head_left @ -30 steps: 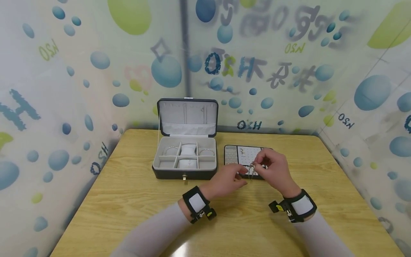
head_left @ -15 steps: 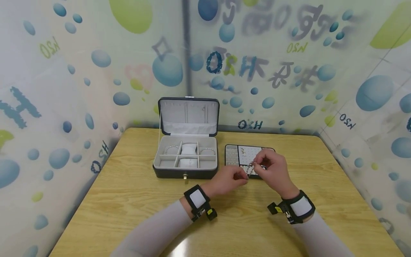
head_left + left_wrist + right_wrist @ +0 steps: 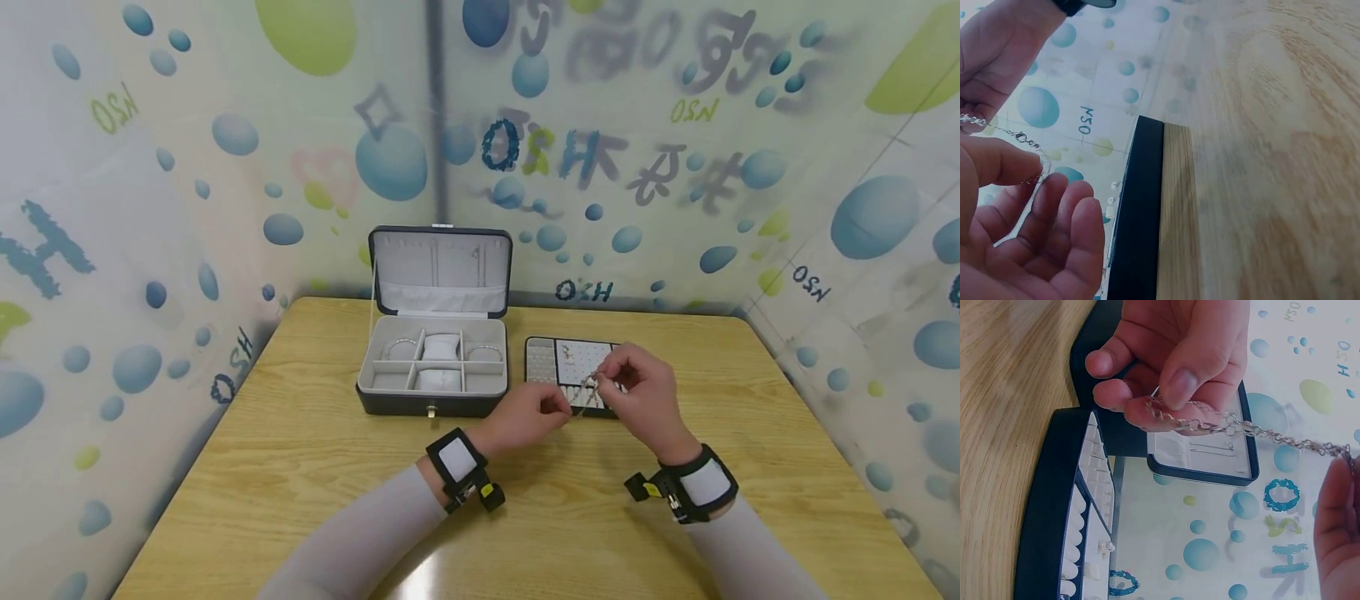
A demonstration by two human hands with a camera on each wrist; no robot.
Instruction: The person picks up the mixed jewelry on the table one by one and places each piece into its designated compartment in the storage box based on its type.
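Note:
A thin silver chain (image 3: 1259, 431) is stretched between the two hands. My left hand (image 3: 525, 418) pinches one end between thumb and index finger, its other fingers loosely bent in the left wrist view. My right hand (image 3: 647, 402) pinches the chain's other end, higher and to the right. Part of that end is hidden by its fingers. Both hands are at the near side of a flat dark-edged jewellery tray (image 3: 542, 357), which holds ring rolls and several small earrings. The right hand covers the tray's right part.
Left of the tray stands an open dark jewellery box (image 3: 397, 406) with its lid (image 3: 405, 267) upright at the back. Bracelets and white cushions (image 3: 441, 347) sit in its compartments. A necklace hangs in the lid. Everything stands on a wooden table (image 3: 315, 467) against patterned walls.
My left hand's fingers have closed from spread to pinching the chain's end. The chain, hanging down earlier, now slants between both hands. The right hand has barely moved.

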